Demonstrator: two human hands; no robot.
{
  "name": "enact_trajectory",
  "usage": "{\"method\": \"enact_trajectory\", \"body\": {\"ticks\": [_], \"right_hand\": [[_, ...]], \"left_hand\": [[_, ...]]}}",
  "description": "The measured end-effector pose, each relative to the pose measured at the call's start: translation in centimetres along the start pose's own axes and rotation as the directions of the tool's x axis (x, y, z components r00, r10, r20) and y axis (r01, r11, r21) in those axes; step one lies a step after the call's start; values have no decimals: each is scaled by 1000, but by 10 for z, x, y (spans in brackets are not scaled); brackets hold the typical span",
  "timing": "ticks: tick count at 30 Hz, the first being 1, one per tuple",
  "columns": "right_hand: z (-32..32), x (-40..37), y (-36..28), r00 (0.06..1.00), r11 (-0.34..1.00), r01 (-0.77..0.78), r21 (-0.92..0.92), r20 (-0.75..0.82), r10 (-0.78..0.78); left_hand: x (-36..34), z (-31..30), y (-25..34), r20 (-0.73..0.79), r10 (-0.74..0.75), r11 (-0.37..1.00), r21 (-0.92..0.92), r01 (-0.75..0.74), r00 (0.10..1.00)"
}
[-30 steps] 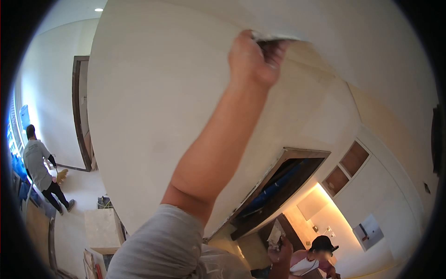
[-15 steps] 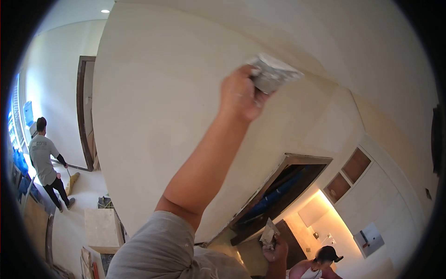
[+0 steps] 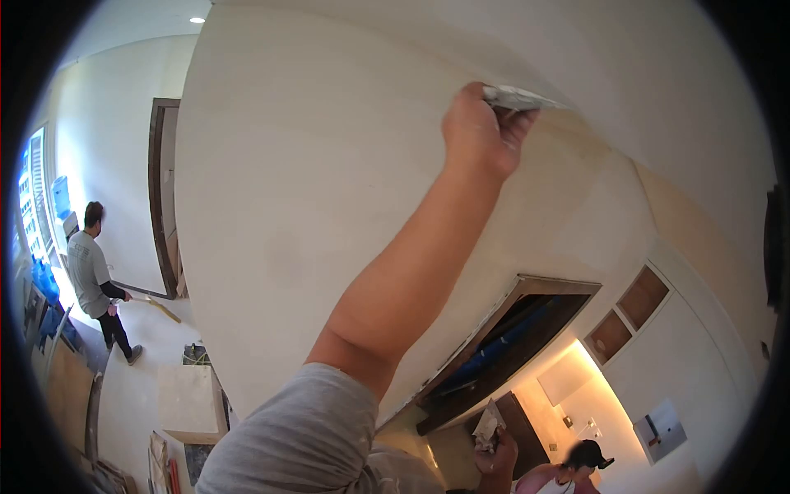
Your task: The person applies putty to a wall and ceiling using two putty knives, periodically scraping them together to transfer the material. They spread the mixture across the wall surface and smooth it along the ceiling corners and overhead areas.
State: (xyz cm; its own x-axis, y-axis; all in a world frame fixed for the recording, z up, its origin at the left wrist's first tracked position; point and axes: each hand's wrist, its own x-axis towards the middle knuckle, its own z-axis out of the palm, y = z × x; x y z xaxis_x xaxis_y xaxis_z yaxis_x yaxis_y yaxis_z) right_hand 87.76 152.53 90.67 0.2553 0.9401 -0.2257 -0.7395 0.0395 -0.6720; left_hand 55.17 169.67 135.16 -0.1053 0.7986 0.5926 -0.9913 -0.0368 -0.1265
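Observation:
High up, my left hand (image 3: pixel 485 132) is closed around a wide putty knife (image 3: pixel 517 99) smeared with whitish filler. Its blade lies at the line where the pale wall (image 3: pixel 329 165) meets the ceiling (image 3: pixel 650 90); whether the edge touches is hard to tell. Low in the view, my right hand (image 3: pixel 498 454) grips a second putty-coated blade (image 3: pixel 488 424), held upright near my body. The right hand's handle is hidden by the fingers.
A dark-framed opening (image 3: pixel 514 337) cuts the wall at right. Below stands a person in a black cap (image 3: pixel 586 454). At left, another person (image 3: pixel 95 263) holds a broom (image 3: pixel 164 309) near a doorway (image 3: pixel 162 198). A pale box (image 3: pixel 191 399) stands below the wall.
My left hand has moved right and slightly up with the putty knife, whose blade now appears flatter. The right hand stays low. The person at left has swung the broom to the right.

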Motion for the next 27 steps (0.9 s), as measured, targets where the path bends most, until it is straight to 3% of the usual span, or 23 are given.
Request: {"method": "enact_trajectory", "body": {"ticks": [2, 5, 9, 11, 12, 13, 15, 18, 20, 21, 23, 25, 27], "right_hand": [[13, -2, 1, 999, 1000, -8, -7, 43, 9], [28, 0, 6, 996, 1000, -6, 3, 94, 6], [22, 20, 8, 969, 994, -103, 24, 228, 95], [24, 26, 12, 966, 991, -131, 10, 228, 125], [25, 28, 13, 969, 991, -135, -4, 209, 132], [28, 29, 13, 972, 990, -138, -18, 188, 139], [40, 30, 15, 977, 988, -139, -61, 155, 147], [39, 43, 17, 983, 991, -130, -41, 126, 134], [22, 58, 20, 981, 988, -150, -49, 118, 154], [24, 58, 23, 959, 971, -236, 26, 164, 229], [29, 49, 22, 894, 898, -411, 155, 261, 364], [24, 53, 21, 891, 926, -371, 68, 307, 334], [25, 50, 20, 878, 912, -401, 89, 322, 355]], "left_hand": [[-1, 5, 27, 106, 53, 999, -9, -52, 993], [0, 14, 70, 143, 89, 996, 16, -92, 986], [-12, 42, 132, 1, 196, 980, -37, -195, 981], [-20, 48, 167, 98, 232, 972, -55, -227, 968], [-7, 40, 207, 243, 159, 987, -66, -147, 957], [-27, 50, 218, 241, 140, 990, -41, -134, 960], [-47, 54, 220, 284, 305, 940, 62, -335, 909], [-72, 36, 229, 421, 384, 881, 101, -463, 822], [-86, 26, 213, 422, 637, 477, 441, -760, 645], [-89, 20, 198, 461, 723, 202, 571, -796, 514], [-88, 4, 186, 592, 773, -359, 702, -615, 225], [-67, -7, 197, 670, 726, -462, 642, -612, 155], [-54, -11, 215, 780, 619, -684, 592, -426, 90]]}}
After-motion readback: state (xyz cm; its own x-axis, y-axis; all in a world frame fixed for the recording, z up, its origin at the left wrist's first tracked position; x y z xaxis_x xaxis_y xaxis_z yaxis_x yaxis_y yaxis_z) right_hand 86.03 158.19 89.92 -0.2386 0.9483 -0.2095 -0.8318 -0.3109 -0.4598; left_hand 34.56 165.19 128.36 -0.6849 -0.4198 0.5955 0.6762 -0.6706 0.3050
